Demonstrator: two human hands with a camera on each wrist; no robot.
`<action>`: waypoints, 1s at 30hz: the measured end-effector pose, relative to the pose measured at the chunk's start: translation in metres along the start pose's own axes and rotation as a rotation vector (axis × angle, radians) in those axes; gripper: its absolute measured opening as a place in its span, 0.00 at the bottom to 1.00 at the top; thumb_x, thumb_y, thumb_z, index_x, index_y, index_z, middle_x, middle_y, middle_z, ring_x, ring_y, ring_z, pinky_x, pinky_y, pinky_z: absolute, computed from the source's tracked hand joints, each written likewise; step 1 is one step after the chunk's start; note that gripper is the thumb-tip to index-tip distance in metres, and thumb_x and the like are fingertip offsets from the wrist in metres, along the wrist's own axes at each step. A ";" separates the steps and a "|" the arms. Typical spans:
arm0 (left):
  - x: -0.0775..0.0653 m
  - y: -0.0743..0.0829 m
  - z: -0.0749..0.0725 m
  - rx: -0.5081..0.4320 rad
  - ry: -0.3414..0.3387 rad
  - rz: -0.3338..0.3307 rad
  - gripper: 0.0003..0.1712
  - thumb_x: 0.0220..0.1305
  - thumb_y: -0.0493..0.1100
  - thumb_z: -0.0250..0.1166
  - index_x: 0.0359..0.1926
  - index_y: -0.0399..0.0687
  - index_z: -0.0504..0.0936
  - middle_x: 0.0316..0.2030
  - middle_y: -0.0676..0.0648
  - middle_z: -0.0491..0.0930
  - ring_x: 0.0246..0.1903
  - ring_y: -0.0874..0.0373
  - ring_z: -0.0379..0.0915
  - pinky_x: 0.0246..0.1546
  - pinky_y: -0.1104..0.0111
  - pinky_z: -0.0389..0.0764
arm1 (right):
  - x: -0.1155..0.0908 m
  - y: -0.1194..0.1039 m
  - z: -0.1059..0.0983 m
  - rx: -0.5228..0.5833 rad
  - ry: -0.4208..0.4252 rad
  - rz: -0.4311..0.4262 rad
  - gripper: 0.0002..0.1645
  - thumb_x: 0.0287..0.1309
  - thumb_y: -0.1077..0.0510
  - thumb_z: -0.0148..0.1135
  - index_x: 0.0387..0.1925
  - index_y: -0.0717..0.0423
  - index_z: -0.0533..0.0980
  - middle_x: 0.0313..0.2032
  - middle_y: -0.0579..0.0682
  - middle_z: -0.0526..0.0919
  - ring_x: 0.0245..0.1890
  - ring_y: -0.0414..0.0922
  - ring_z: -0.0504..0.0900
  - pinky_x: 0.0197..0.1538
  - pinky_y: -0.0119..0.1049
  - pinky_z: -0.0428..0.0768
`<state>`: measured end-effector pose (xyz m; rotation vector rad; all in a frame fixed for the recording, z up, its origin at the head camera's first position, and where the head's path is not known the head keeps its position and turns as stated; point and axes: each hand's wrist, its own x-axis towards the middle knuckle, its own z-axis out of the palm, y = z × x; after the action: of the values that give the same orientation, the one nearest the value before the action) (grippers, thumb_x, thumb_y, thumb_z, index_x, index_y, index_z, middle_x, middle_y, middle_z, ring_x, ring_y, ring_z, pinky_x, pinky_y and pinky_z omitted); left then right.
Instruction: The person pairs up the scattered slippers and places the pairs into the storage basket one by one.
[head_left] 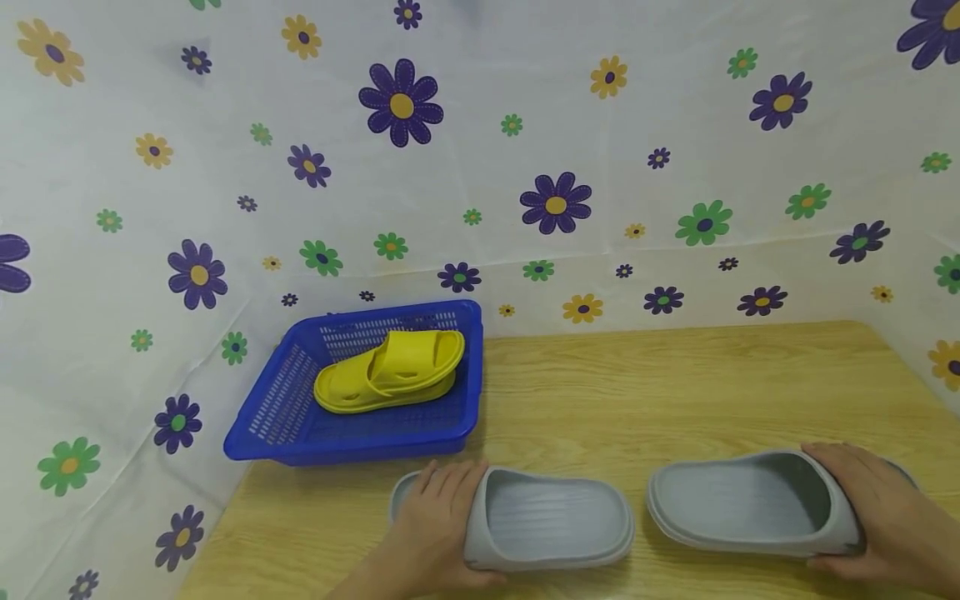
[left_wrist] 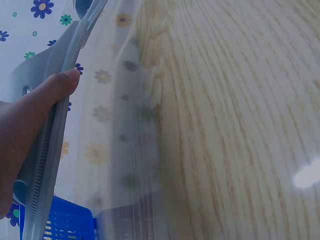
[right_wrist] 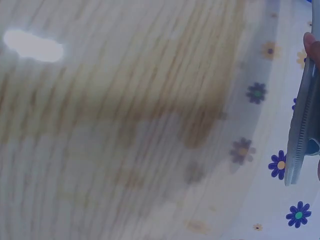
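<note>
In the head view my left hand grips a grey slipper around its strap, fingers over the top and thumb at the near edge. My right hand holds the matching grey slipper the same way. The two slippers lie lengthwise with their ends facing each other, a small gap between them. In the left wrist view the thumb presses against the ridged sole edge, with the tabletop beyond. Only fingertips and part of the right slipper show at the edge of the right wrist view.
A blue basket stands at the left of the wooden table, with a pair of yellow slippers stacked inside. A white flowered sheet rises behind the table and along both sides.
</note>
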<state>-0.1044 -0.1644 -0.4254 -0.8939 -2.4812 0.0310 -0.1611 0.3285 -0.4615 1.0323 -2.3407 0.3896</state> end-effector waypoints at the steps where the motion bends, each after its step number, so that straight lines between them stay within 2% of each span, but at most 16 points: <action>1: 0.001 -0.001 -0.001 0.005 0.000 0.003 0.72 0.20 0.81 0.69 0.61 0.34 0.66 0.50 0.40 0.76 0.49 0.48 0.75 0.48 0.48 0.78 | 0.002 -0.001 -0.001 0.004 0.005 0.003 0.74 0.11 0.21 0.73 0.55 0.71 0.67 0.45 0.57 0.74 0.45 0.44 0.66 0.65 0.17 0.42; 5: 0.003 -0.004 -0.004 0.000 0.002 0.004 0.73 0.20 0.81 0.69 0.62 0.33 0.65 0.51 0.40 0.76 0.50 0.47 0.75 0.47 0.48 0.78 | 0.010 -0.002 -0.004 0.014 0.008 0.006 0.75 0.04 0.26 0.78 0.54 0.71 0.68 0.46 0.56 0.73 0.46 0.43 0.65 0.61 0.15 0.44; 10: 0.006 -0.008 -0.007 -0.023 -0.005 -0.004 0.73 0.20 0.79 0.70 0.62 0.34 0.65 0.52 0.40 0.75 0.49 0.48 0.74 0.47 0.49 0.78 | 0.019 0.000 -0.010 0.018 0.000 -0.013 0.74 0.13 0.20 0.72 0.56 0.70 0.66 0.46 0.57 0.73 0.46 0.44 0.65 0.62 0.16 0.42; 14: 0.010 -0.009 -0.009 -0.031 -0.011 -0.006 0.72 0.21 0.79 0.70 0.62 0.35 0.65 0.52 0.40 0.75 0.49 0.48 0.75 0.47 0.48 0.78 | 0.025 0.003 -0.016 0.008 -0.004 -0.023 0.74 0.11 0.21 0.73 0.56 0.70 0.67 0.46 0.56 0.73 0.45 0.43 0.65 0.61 0.15 0.43; 19: 0.017 -0.012 -0.011 -0.023 0.025 0.013 0.72 0.20 0.79 0.70 0.62 0.35 0.66 0.51 0.40 0.76 0.48 0.47 0.75 0.46 0.48 0.78 | 0.029 0.001 -0.023 -0.010 -0.020 -0.006 0.76 0.09 0.21 0.73 0.57 0.69 0.66 0.46 0.57 0.74 0.44 0.44 0.66 0.62 0.14 0.42; 30: 0.026 -0.022 -0.018 -0.001 0.096 0.007 0.73 0.16 0.79 0.71 0.62 0.34 0.66 0.49 0.40 0.76 0.47 0.47 0.76 0.46 0.49 0.78 | 0.037 0.003 -0.031 -0.034 -0.005 -0.022 0.74 0.22 0.15 0.60 0.58 0.70 0.64 0.46 0.57 0.73 0.42 0.47 0.67 0.62 0.15 0.41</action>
<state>-0.1263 -0.1685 -0.3935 -0.8840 -2.3897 -0.0110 -0.1726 0.3231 -0.4151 1.0439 -2.3305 0.3382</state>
